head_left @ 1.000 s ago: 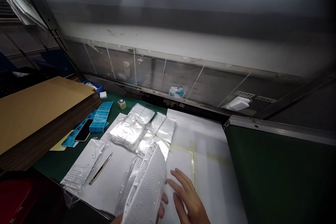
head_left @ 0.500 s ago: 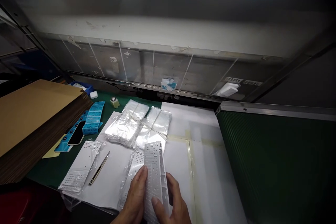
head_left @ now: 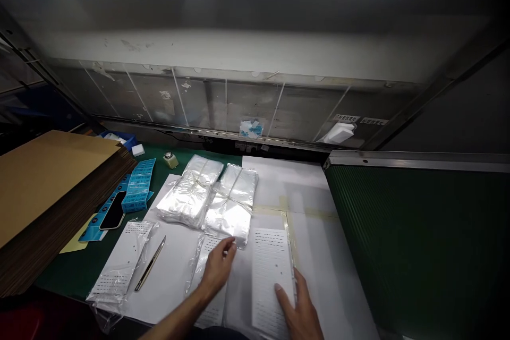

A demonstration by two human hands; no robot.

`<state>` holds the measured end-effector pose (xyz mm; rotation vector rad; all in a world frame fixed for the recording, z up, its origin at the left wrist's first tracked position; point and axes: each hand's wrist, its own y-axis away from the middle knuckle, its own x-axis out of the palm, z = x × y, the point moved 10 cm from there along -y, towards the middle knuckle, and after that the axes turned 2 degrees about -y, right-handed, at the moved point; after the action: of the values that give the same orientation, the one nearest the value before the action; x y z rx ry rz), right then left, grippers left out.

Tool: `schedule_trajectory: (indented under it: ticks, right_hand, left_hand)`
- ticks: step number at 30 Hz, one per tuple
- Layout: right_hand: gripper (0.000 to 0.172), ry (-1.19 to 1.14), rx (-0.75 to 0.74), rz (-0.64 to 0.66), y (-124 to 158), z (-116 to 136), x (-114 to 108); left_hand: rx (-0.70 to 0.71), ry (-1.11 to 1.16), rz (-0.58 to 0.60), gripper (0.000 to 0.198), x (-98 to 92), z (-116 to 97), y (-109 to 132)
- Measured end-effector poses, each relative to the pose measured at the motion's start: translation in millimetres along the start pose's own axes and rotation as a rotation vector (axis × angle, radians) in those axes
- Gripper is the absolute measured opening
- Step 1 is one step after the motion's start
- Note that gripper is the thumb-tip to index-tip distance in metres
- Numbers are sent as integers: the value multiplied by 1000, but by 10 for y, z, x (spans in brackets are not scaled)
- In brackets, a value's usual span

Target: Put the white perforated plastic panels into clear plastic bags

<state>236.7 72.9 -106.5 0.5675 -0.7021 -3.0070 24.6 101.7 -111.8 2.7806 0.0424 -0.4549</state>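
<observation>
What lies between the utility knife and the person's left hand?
In the head view, between the utility knife and the left hand lies a white paper sheet, then, by the hand, the edge of a clear plastic bag around a white perforated panel.

A green workbench (head_left: 69, 273) carries stacked cardboard sheets (head_left: 51, 186), blue label strips (head_left: 138, 186), a smartphone (head_left: 113, 211) and white paper (head_left: 171, 271).

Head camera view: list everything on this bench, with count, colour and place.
cardboard sheet stack: one, brown, far left.
label strips: several, blue, beside the stack.
smartphone: one, black, on the label strips.
small bottle: one, pale, far side of the green mat.
bundled plastic bags: two, clear, centre.
perforated panels: three, white, front row.
utility knife: one, silver, on white paper.
left hand: one, over the middle panel.
right hand: one, at the right panel's edge.
</observation>
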Motion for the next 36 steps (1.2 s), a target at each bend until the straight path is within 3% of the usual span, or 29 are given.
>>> schedule_trajectory:
  ticks: [3, 7, 11, 16, 26, 30, 36]
  right_hand:
    - [66, 252, -3, -19, -154, -344, -226]
    - [58, 567, -176, -60, -265, -654, -180]
    - [54, 729, -254, -94, -255, -765, -13]
    - [53, 739, -259, -85, -231, -671, -61]
    - [59, 544, -163, -18, -281, -716, -193]
    - [65, 236, -118, -7, -282, -612, -288]
    - [51, 25, -43, 43, -293, -329, -257]
  left_hand:
    - [86, -307, -46, 31, -111, 37, -522]
    - [165, -599, 115, 18, 70, 89, -1043]
    - [217, -833, 256, 22, 291, 165, -1204]
    - [262, -926, 303, 21, 341, 195, -1214]
    - [228, -657, 191, 17, 101, 194, -1185]
    - [179, -452, 129, 10, -24, 260, -1221]
    - [76, -19, 54, 19, -293, 203, -1264]
